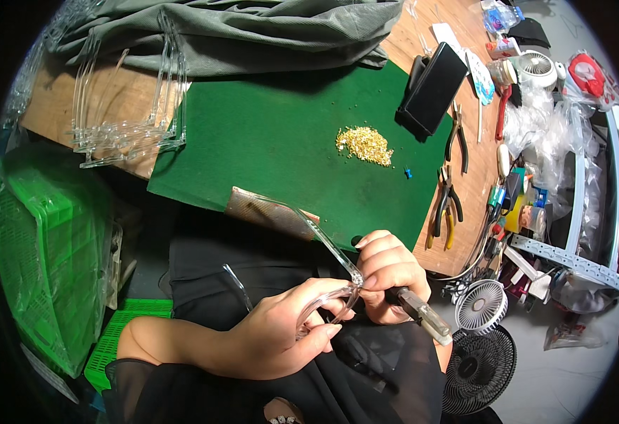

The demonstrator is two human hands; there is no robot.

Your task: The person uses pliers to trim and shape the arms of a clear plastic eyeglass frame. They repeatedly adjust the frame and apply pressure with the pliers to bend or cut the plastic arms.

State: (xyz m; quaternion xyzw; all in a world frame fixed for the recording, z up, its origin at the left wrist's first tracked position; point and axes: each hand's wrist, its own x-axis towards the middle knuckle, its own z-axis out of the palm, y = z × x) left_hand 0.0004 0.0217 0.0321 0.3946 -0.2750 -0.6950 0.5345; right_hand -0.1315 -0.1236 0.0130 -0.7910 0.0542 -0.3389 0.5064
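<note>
Just in front of my body, my left hand point(277, 325) is closed around a clear plastic eyeglass frame point(333, 247). One temple arm points up toward the bench edge. The other temple point(237, 286) sticks out past the left wrist. My right hand point(392, 275) has thumb and finger pressed at the frame's hinge corner. In that same hand lies a hand tool point(422, 318) with black parts and a pale, partly see-through end; its exact kind is hidden by the fingers. Small gold-coloured metal pieces point(366, 146) lie heaped on the green mat point(267, 134).
Clear eyeglass frames point(129, 138) stand stacked at the left, before a grey cloth point(253, 35). A black phone point(433, 88), pliers point(456, 138) and more pliers point(445, 205) lie at the right. A metal plate point(270, 212) sits at the mat's front edge. Green crates point(55, 247) stand left, fans point(480, 307) right.
</note>
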